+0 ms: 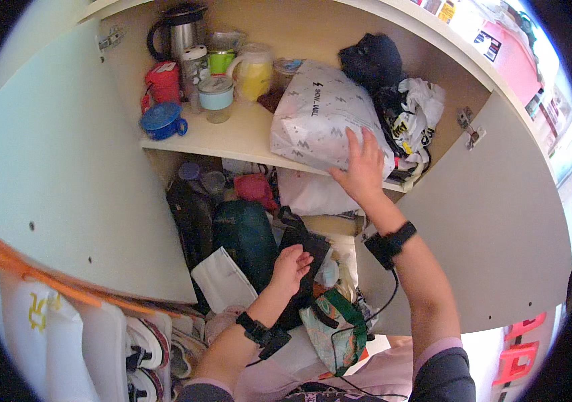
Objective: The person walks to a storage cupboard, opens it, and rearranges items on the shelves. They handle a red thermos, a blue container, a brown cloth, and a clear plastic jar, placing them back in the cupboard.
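My right hand (364, 168) lies with spread fingers on the front of a white patterned plastic bag (316, 115), which rests on the cabinet's upper shelf (241, 135). Lower down, my left hand (293, 266) is raised with curled fingers in front of a black bag (311, 246); whether it touches the strap or holds anything is not clear. Left of it stand a dark green rounded case (243, 231) and a white folded sheet or pouch (223, 281). A green patterned bag (336, 326) sits below, and another white bag (311, 191) lies under the shelf.
Cups, a yellow pitcher (255, 75), a steel kettle (180, 35) and a blue lidded cup (161, 120) stand on the upper shelf's left. Black and white crumpled bags (419, 110) fill its right. Open doors (75, 166) flank the cabinet; shoes (148, 346) are at lower left.
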